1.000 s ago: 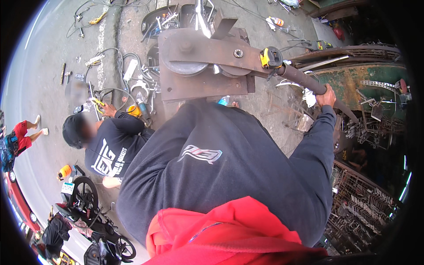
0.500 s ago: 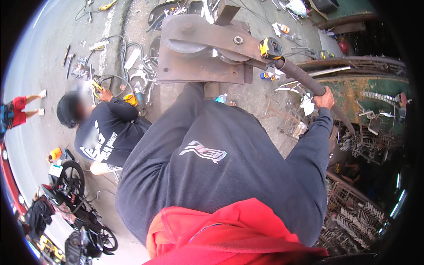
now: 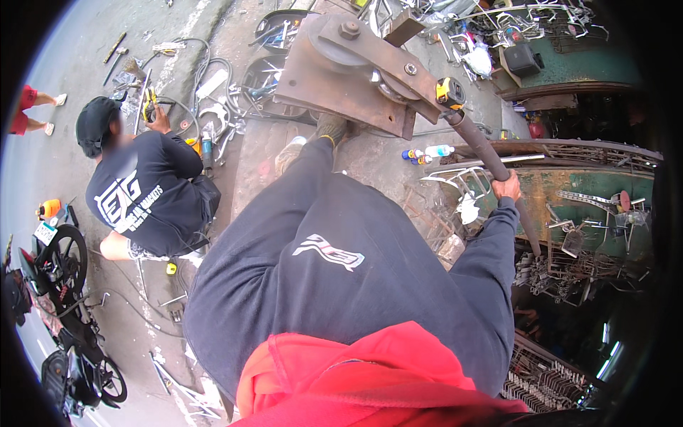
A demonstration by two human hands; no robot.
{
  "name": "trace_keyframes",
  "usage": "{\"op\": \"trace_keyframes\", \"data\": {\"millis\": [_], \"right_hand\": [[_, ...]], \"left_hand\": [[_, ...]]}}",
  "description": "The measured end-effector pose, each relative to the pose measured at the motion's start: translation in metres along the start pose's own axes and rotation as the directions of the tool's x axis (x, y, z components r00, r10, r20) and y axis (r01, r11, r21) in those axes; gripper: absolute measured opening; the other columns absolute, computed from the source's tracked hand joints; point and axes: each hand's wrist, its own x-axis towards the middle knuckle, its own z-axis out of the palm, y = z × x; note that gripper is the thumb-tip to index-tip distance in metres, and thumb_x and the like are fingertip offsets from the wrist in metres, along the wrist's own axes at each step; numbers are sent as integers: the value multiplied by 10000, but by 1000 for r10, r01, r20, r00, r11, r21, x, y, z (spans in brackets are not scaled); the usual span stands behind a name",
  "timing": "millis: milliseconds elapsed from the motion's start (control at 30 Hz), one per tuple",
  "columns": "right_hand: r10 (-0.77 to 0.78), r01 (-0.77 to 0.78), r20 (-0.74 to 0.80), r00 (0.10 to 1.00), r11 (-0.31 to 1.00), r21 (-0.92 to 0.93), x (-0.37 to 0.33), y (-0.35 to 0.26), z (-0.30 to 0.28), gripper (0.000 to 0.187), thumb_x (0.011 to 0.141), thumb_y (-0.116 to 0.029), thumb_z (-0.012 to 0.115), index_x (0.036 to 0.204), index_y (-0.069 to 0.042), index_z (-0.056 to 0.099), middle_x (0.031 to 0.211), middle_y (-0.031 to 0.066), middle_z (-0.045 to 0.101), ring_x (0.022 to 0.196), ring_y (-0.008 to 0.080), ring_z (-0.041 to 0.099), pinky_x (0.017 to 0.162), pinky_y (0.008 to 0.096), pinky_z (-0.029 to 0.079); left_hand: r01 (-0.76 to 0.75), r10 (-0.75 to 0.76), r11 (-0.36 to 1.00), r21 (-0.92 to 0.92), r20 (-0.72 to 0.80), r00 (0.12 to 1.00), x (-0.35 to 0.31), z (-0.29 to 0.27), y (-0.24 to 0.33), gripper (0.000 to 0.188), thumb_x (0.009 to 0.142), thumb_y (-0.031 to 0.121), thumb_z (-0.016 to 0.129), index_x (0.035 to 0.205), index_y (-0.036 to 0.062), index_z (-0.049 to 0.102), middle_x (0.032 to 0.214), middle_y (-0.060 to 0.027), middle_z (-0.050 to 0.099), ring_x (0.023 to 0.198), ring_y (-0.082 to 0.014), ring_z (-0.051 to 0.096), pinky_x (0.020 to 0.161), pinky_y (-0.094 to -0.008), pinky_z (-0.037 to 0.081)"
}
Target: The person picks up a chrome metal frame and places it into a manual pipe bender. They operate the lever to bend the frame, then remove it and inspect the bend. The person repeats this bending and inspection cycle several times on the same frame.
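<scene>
A rusty steel pipe bender (image 3: 313,78) with round dies and a thick flat plate stands ahead of me. From its swing arm a long pipe handle (image 3: 484,144) slopes down to the right. My right hand (image 3: 506,186) is bare and wrapped round this handle. My left hand (image 3: 332,127), in a dark glove with a yellow cuff, reaches to the plate's near edge. Its fingers are hidden beneath the plate, so its grip does not show. A yellow and black tape measure (image 3: 449,92) rests on the swing arm near the handle's upper end.
A co-worker (image 3: 146,185) crouches at left, holding a yellow tool. Hoses and tool trays (image 3: 263,85) lie beyond. Bottles (image 3: 437,151) stand right of the bender, near a bent-metal frame (image 3: 466,188). Racks of metal parts (image 3: 569,270) line the right; a motorcycle (image 3: 64,277) stands at left.
My view has shifted, and the bender appears turned, farther right. The right hand, still on the handle, appears lower and nearer. My gloved left hand now shows beneath the plate.
</scene>
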Motion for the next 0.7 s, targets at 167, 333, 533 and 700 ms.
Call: {"op": "trace_keyframes", "data": {"millis": [167,333,533,700], "right_hand": [[13,-13,7,1000,1000,-16,2,-1,-1,506,697,-263,694,1182,-138,627,1197,151,676,1156,372,617,1003,478,467],[9,-9,-12,1000,1000,-18,4,0,3,526,701,-275,695,1199,-125,620,1209,150,666,1175,370,605,1007,482,464],[24,-25,-17,1000,999,-43,0,-1,3,585,728,-283,686,1286,-139,583,1300,106,623,1229,318,578,1058,464,430],[49,-48,7,999,997,-57,-2,-5,2,652,714,-284,720,1326,-123,562,1323,94,606,1277,293,541,1096,450,395]], "left_hand": [[7,-7,1000,5,-45,999,5,6,-6,348,938,163,543,1268,62,589,1176,-223,652,1119,-388,616,950,-482,478],[-43,14,992,122,226,974,11,-13,-3,381,942,195,566,1297,58,588,1255,-215,625,1173,-368,589,1025,-464,449],[-95,50,986,136,298,953,23,-30,7,378,941,199,569,1290,56,593,1250,-211,628,1167,-367,591,1027,-460,449],[-125,69,982,140,350,934,24,-38,6,375,941,203,572,1284,54,597,1245,-207,630,1163,-366,593,1029,-457,449]]}}
